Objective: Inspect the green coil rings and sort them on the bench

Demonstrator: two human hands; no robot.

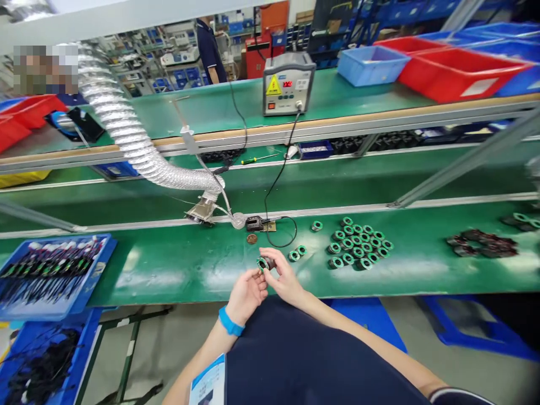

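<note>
A small motor stator point(262, 264) with a green ring-shaped end is held up just above the front part of the green bench. My right hand point(287, 279) grips it from the right, fingers over the top and thumb below. My left hand point(248, 293), palm up with a blue wristband, has its curled fingers closed against the stator's lower left side. Two similar stators point(297, 253) stand close by on the right. Farther right is a cluster of several more stators point(358, 243), and one single stator point(316, 226) stands behind.
A soldering iron stand point(254, 224) with a black cable lies ahead, near a silver extraction hose point(156, 169). On the shelf above stands a soldering station point(288, 84). A blue tray point(90, 281) of wired parts is at left; dark parts point(483, 243) lie far right.
</note>
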